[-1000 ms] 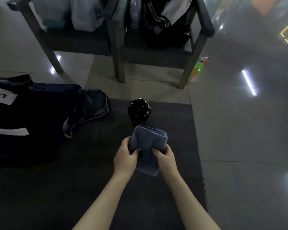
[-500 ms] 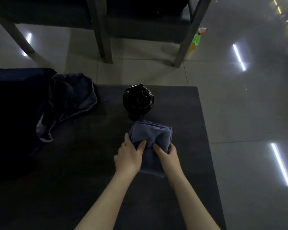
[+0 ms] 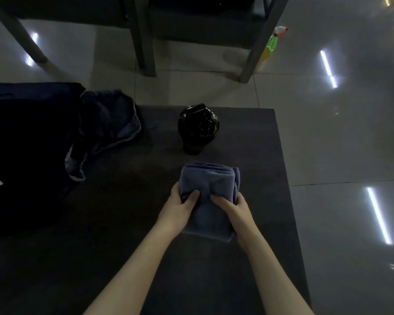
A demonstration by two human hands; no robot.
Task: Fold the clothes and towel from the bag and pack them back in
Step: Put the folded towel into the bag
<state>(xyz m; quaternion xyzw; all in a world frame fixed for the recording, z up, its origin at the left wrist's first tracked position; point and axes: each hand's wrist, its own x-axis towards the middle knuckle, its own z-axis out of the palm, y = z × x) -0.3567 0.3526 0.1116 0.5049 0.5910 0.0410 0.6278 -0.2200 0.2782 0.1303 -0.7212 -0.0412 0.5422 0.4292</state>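
Somewhere in the middle of the job, at a guess. Done so far: a blue towel folded down to a thick, layered pad, stacked edges showing along the far and right sides. Not yet packed. Left to do, judging by the scene: at least one dark garment lying crumpled and unfolded at the mouth of the dark bag, on the left of the worktop; then getting everything back inside. Impossible to tell what else sits within the bag, too dark there.

Clamped on the towel from both sides. Left grip on the left edge near the middle, thumb pressed on top, fingers curled round and under. Right grip mirrored on the right edge, thumb likewise on top, fingers tucked round the side. Towel pinned between the two, resting on or just above the right half of the worktop, hard to say which. Just beyond the towel, a black bottle standing upright, close but apart. Well apart from the bag, off to the left, so a carry across needed for packing. On the floor beyond, chair legs and a green spray bottle.
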